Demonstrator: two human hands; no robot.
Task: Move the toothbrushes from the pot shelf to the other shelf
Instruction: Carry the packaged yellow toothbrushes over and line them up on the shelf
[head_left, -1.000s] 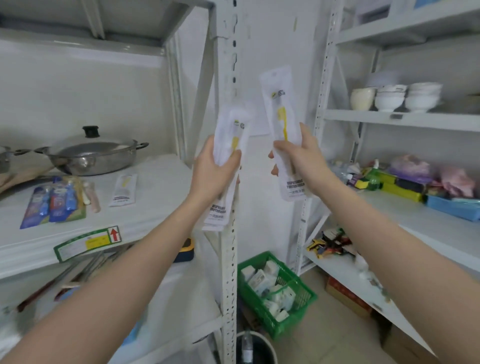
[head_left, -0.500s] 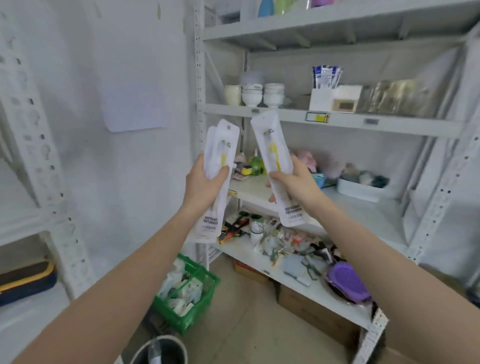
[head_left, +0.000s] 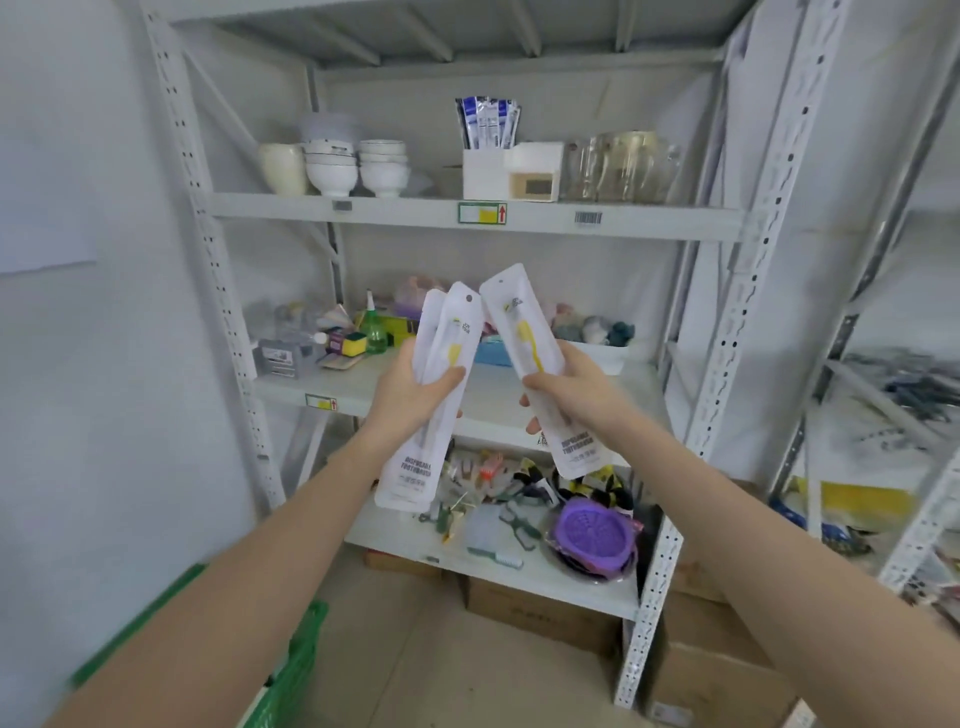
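Gripping toothbrush packets (head_left: 535, 364), hands (head_left: 415, 397) face shelf (head_left: 519, 410).

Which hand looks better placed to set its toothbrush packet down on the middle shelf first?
Probably right: the right hand holds one toothbrush packet over bare middle shelf. The left hand grips overlapping packets.

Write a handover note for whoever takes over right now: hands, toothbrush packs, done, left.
Left hand: grip shut on what looks like two overlapping toothbrush packs, held upright.
Right hand: grip shut on one toothbrush pack, tilted left at the top.
Position: both held up in front of the middle shelf of the other rack; its front has bare space.
Done: packs picked up and carried over.
Left: set all packs down, probably on that bare front area. The pot shelf is out of view, so check it for leftovers.
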